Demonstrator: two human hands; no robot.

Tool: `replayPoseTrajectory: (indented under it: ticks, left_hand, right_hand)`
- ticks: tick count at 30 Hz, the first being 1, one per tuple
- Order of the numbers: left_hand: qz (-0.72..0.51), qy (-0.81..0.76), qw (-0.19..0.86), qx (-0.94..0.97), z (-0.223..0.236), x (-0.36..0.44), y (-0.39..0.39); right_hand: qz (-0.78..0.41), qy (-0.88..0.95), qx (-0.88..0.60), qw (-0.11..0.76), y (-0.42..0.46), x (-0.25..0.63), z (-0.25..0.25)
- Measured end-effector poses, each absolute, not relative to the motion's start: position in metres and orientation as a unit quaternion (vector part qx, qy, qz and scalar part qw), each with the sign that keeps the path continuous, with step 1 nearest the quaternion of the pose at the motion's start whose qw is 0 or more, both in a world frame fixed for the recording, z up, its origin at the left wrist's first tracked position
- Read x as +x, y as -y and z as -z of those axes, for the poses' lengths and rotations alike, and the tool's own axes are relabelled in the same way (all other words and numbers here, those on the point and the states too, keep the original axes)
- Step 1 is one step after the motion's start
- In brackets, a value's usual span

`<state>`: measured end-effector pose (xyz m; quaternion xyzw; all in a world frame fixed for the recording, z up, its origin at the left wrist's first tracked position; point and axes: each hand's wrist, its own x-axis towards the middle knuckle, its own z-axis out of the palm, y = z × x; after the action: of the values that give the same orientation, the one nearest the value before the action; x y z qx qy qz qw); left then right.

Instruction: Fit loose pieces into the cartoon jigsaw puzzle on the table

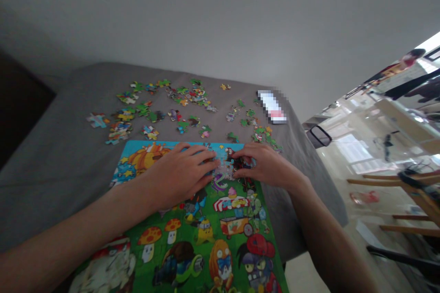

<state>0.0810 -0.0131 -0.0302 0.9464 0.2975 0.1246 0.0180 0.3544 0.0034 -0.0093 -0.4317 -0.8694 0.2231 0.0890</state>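
Observation:
A colourful cartoon jigsaw puzzle [192,238] lies in front of me, its picture largely joined. My left hand [187,167] rests palm down across its upper part, fingers stretched and slightly spread toward the right. Over the upper right corner, my right hand [259,162] is bent, with thumb and forefinger apart and their tips at the picture. A dark part of the picture shows between those fingers; I cannot make out whether it is a loose piece. Seams of pale puzzle pieces [225,165] show between the two hands.
Several loose puzzle pieces [187,96] are scattered over the grey cloth [44,160] beyond the puzzle. A blurred-out phone [272,106] lies at the back right. Past the table's right edge are wooden chair parts [419,192] and a person [402,64] farther off.

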Motion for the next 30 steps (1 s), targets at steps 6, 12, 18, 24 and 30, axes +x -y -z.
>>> replayPoseTrajectory:
  ticks: [6, 12, 18, 24, 30]
  left_hand:
    - [-0.121, -0.298, 0.024, 0.946, 0.030, 0.081, 0.013]
    - [-0.119, -0.297, 0.029, 0.947, 0.030, 0.081, 0.013]
    - [-0.116, -0.298, 0.019, 0.947, 0.030, 0.081, 0.013]
    - [-0.113, -0.298, 0.020, 0.948, 0.031, 0.081, 0.013]
    - [-0.109, -0.299, 0.023, 0.948, 0.030, 0.081, 0.014]
  right_hand:
    - [-0.251, 0.868, -0.420, 0.082, -0.006, 0.350, 0.009]
    - [-0.265, 0.844, -0.459, 0.080, -0.004, 0.347, 0.008]
    - [-0.265, 0.847, -0.454, 0.079, -0.003, 0.346, 0.010]
    - [-0.243, 0.853, -0.450, 0.106, -0.002, 0.342, 0.014]
    - [-0.213, 0.866, -0.430, 0.142, 0.001, 0.343, 0.009]
